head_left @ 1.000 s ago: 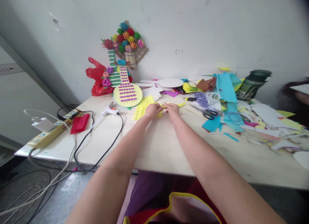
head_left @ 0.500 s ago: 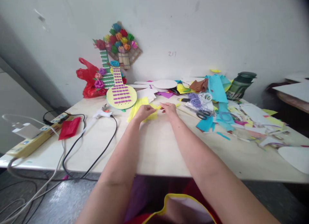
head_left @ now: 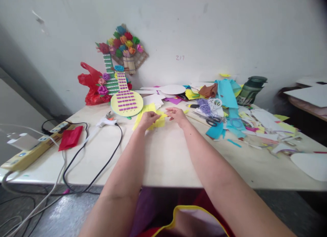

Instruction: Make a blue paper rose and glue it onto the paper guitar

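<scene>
Yellow crepe paper [head_left: 155,123] lies on the white table around my left hand. My left hand [head_left: 148,120] is closed in a pinch on a small yellow strip, over the sheets. Just to its right, my right hand [head_left: 176,115] has its thumb and forefinger at the strip's other end, with the other fingers bent; the fingertips are too small to make out fully. Behind my left hand stands a round yellow paper guitar [head_left: 127,109] with purple strips.
Scissors [head_left: 213,121], yarn [head_left: 204,106], blue crepe paper [head_left: 226,93] and paper scraps cover the right side, with a green bottle [head_left: 251,90] behind. On the left are a glue gun [head_left: 106,121], its black cable, red paper [head_left: 71,138] and a power strip [head_left: 28,158].
The view has shifted slightly, moving the scene left. My hands remain close together at the yellow strip, with my right fingers a little more spread.
</scene>
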`<state>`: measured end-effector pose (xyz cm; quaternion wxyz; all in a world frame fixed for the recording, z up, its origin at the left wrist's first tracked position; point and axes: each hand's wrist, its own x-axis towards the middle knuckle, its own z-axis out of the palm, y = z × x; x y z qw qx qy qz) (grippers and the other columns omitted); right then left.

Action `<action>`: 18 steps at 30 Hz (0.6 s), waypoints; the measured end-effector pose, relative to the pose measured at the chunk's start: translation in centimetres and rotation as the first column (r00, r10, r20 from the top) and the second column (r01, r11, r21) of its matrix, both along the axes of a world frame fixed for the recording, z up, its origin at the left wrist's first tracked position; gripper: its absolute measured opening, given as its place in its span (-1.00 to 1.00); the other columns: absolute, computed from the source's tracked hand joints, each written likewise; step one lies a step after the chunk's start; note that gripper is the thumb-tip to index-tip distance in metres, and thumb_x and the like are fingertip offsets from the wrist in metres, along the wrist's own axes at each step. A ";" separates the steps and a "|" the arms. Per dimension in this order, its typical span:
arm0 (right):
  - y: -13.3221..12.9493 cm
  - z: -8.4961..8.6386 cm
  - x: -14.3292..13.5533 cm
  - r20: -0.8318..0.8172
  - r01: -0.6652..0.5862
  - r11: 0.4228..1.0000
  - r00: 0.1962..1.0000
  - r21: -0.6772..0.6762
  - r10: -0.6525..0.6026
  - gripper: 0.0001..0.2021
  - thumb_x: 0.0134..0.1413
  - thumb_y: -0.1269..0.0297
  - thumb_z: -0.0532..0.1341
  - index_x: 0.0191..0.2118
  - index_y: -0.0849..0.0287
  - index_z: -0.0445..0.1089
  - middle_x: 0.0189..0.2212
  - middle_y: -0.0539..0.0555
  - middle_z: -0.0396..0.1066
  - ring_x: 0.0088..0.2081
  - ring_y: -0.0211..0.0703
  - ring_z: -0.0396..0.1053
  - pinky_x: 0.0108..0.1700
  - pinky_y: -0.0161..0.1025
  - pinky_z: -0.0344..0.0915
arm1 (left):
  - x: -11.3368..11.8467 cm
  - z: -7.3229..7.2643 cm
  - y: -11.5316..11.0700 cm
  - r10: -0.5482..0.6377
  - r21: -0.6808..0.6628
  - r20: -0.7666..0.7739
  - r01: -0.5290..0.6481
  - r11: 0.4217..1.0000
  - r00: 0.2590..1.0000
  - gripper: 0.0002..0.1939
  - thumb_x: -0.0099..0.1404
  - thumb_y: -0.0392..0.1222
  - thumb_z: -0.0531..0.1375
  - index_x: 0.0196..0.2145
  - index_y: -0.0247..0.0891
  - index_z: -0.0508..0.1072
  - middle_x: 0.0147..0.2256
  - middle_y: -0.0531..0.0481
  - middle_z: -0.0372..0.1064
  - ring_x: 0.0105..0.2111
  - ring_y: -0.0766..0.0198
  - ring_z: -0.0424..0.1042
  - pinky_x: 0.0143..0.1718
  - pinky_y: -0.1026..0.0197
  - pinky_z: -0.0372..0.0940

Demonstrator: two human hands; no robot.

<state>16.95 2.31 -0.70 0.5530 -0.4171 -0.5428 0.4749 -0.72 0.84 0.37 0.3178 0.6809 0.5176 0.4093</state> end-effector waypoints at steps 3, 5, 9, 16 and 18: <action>-0.1 0.2 -0.1 0.140 -0.004 1.000 0.990 0.019 0.001 -0.89 -0.30 0.41 0.30 -0.48 0.25 0.46 -0.64 -0.03 0.39 -0.59 -0.37 0.26 -0.57 -0.42 0.19 | 0.0 -0.4 0.4 0.001 0.017 -0.024 -0.001 1.000 1.000 -0.69 0.00 0.03 0.19 -0.58 -0.31 0.36 -0.70 0.13 0.18 -0.68 0.46 0.12 -0.61 0.36 0.05; 0.1 0.4 0.2 0.128 0.046 0.999 0.991 0.015 -0.047 -0.93 -0.29 0.42 0.29 -0.52 0.27 0.45 -0.68 -0.03 0.37 -0.61 -0.37 0.25 -0.57 -0.42 0.19 | 0.0 -0.6 0.6 0.042 0.055 -0.010 -0.042 0.998 0.999 -0.68 0.02 0.05 0.18 -0.54 -0.31 0.37 -0.68 0.11 0.21 -0.67 0.45 0.15 -0.61 0.36 0.07; 0.9 1.2 1.8 -0.131 0.323 0.946 0.937 -0.021 -0.323 -0.91 -0.20 0.40 0.24 -0.45 0.27 0.43 -0.64 -0.03 0.40 -0.61 -0.39 0.26 -0.60 -0.45 0.18 | 0.4 -0.9 0.9 0.127 0.103 0.053 -0.132 0.986 0.990 -0.64 0.08 0.10 0.12 -0.39 -0.30 0.40 -0.64 0.08 0.28 -0.66 0.42 0.21 -0.57 0.35 0.14; 2.1 0.9 4.8 -0.069 0.639 0.757 0.756 -0.138 -0.651 -0.77 -0.13 0.48 0.11 -0.28 0.29 0.41 -0.55 0.02 0.44 -0.56 -0.36 0.34 -0.56 -0.47 0.22 | 1.7 -0.6 0.4 0.192 0.261 -0.207 -0.135 0.956 0.959 -0.74 0.12 -0.01 0.11 -0.36 -0.21 0.47 -0.44 0.02 0.45 -0.44 0.31 0.38 -0.40 0.29 0.21; 2.3 0.2 5.3 0.162 0.684 0.729 0.723 -0.034 -0.671 -0.72 -0.09 0.49 0.03 -0.25 0.32 0.41 -0.46 0.10 0.47 -0.48 -0.31 0.40 -0.50 -0.44 0.26 | 2.0 -0.6 0.2 0.214 0.304 -0.267 -0.128 0.944 0.940 -0.77 0.13 -0.03 0.11 -0.37 -0.19 0.48 -0.42 0.03 0.46 -0.41 0.29 0.39 -0.37 0.27 0.21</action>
